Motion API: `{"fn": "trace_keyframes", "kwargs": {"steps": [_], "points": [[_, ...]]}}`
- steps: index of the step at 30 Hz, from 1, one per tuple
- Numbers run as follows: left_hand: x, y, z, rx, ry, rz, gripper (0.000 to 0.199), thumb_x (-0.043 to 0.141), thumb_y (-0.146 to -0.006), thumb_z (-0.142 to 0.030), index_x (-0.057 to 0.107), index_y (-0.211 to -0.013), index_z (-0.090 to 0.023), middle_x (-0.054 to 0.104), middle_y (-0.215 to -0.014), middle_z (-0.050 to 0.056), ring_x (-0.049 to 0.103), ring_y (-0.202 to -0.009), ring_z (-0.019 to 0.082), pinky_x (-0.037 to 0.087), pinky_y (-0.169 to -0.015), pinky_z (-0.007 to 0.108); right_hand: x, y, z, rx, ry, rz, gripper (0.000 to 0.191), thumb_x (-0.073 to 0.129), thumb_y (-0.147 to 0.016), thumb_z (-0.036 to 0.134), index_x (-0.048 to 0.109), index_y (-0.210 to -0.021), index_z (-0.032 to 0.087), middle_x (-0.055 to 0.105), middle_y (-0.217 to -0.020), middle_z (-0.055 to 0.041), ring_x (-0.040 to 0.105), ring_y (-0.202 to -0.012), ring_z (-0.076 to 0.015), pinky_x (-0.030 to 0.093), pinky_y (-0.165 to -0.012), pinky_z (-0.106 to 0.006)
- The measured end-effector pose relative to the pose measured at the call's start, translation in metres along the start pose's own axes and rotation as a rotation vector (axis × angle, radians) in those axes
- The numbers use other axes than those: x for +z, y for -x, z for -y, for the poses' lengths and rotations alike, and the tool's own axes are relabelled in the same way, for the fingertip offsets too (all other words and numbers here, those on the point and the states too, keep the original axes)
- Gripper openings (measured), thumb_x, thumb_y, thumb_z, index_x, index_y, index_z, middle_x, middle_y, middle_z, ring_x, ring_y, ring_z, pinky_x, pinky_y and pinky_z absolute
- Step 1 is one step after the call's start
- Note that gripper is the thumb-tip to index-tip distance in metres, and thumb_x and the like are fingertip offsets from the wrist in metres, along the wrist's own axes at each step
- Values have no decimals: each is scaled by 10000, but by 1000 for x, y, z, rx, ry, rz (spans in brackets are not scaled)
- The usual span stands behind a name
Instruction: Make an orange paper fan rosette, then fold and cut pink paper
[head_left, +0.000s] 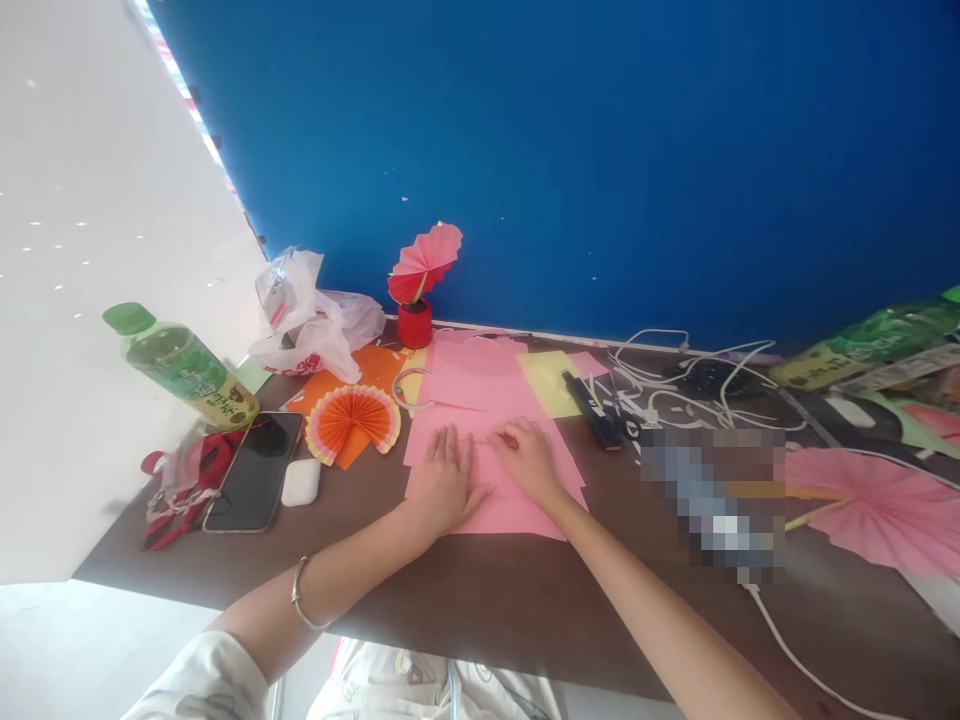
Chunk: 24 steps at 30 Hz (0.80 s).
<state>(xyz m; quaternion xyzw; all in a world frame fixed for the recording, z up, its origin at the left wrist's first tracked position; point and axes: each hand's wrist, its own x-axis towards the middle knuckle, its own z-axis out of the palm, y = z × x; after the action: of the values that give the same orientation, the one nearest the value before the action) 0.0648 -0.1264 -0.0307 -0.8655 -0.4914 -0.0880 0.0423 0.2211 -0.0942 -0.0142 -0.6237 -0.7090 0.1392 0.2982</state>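
Note:
Pink paper sheets (pixel 517 510) lie overlapping on the dark brown table in front of me. My left hand (pixel 444 485) rests flat on them, fingers spread. Just to its right, my right hand (pixel 529 460) has its thumb and fingers drawn together at the paper; whatever they pinch is too small to make out. A ring-shaped object (pixel 411 390) lies at the left edge of the pink sheets. An orange pleated paper fan (pixel 353 422) with a pink and yellow rim lies left of my left hand.
A phone (pixel 255 475), white case (pixel 301 482), green-capped bottle (pixel 187 370) and plastic bag (pixel 315 320) are at the left. Behind stands a red pot (pixel 415 324) with a pleated pink flower. Rightward lie a black cutter (pixel 592 410), white cables (pixel 667 375) and a pink fan (pixel 885 505).

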Motion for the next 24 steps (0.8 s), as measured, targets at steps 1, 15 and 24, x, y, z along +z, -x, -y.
{"fn": "trace_keyframes", "kwargs": {"steps": [1,15,24], "points": [[0,0,0,-3,7,-4,734,264,-858,-547,301,-1324,19,350,-1332,319,340,-1267,357,195,-1042,517,1,0,0,3,40,3,214,511,-810,308,561,-629,205,601,-753,-35,521,-748,-191,358,-700,-324],[2,-3,-2,-19,-25,6,748,281,-849,-563,334,-1304,28,384,-1311,316,360,-1254,355,233,-1028,504,9,0,-6,31,244,-5,262,518,-807,359,424,-616,206,500,-768,-60,446,-765,-223,337,-693,-349],[-8,-6,-8,-6,-2,67,764,322,-829,-585,307,-1350,-27,398,-1304,311,362,-1246,378,192,-1020,550,7,2,-10,24,119,-32,242,519,-795,329,409,-613,214,485,-773,-50,448,-781,-220,369,-718,-362]]}}
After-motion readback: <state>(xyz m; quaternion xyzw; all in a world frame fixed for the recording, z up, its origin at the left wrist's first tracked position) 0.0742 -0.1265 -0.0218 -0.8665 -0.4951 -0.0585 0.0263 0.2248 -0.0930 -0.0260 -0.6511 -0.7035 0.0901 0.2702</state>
